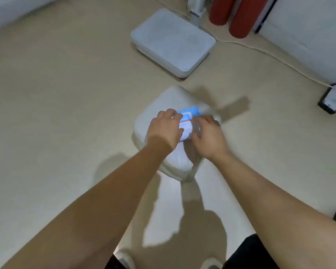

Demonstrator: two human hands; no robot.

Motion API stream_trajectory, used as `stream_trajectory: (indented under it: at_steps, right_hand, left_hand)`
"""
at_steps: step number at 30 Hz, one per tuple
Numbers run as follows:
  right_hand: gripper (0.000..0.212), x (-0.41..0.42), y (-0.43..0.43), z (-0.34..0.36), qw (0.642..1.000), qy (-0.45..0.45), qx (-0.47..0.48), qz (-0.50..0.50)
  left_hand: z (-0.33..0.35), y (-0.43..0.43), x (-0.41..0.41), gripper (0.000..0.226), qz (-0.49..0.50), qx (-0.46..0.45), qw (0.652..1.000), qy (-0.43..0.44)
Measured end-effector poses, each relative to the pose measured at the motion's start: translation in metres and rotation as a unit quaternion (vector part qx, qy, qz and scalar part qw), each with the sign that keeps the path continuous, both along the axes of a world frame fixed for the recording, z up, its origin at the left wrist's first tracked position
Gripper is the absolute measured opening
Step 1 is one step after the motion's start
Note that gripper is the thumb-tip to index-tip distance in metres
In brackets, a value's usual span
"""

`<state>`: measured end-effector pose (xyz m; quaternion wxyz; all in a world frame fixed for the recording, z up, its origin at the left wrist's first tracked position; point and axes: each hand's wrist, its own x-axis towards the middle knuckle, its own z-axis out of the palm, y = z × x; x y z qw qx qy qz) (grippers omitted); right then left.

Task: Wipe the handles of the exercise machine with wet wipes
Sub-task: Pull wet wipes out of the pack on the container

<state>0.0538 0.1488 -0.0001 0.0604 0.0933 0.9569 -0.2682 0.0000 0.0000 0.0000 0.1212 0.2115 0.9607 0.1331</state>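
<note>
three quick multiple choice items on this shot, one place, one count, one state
1. Where is the wipes pack? A on the white padded seat B in a drawer C on a table
2. How many red cylinders stand top right? A one B two C four
3. What are the left hand and right hand doing? A hanging idle B both holding the pack C clapping
1 A, it lies on the seat; 2 B, two stand side by side; 3 B, both grip it.
</note>
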Motion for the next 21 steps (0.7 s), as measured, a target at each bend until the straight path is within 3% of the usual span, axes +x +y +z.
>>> stream_trajectory:
  at_steps: [4, 9, 14, 16, 19, 21]
  right_hand:
    - [0.055, -0.012, 0.004, -0.019, 0.996, 0.023, -0.06, -0.063]
    - [0.056, 0.0, 0.011, -0.037, 0.985, 0.066, -0.144, -0.07]
    - [0.047, -0.004, 0.014, -0.041, 0.987, 0.071, -0.131, -0.069]
    - [0.046, -0.004, 0.019, -0.044, 0.99, 0.073, -0.109, -0.056]
    - [0.048, -0.005, 0.021, -0.044, 0.993, 0.069, -0.077, -0.053]
    - [0.053, -0.007, 0.02, -0.039, 0.996, 0.058, -0.058, -0.04]
  left_hand:
    - [-0.017, -0.007, -0.013, 0.048, 0.01, 0.036, 0.999, 0.027]
    - [-0.03, -0.011, -0.005, 0.044, -0.021, 0.07, 0.984, 0.165]
    - [-0.015, -0.004, -0.01, 0.033, 0.0, 0.042, 0.985, 0.166]
    - [-0.007, -0.003, -0.016, 0.035, 0.028, 0.037, 0.992, 0.116]
    - [-0.001, -0.005, -0.024, 0.029, 0.107, 0.12, 0.984, 0.075]
    - [-0.004, -0.006, -0.028, 0.024, 0.2, 0.195, 0.957, 0.071]
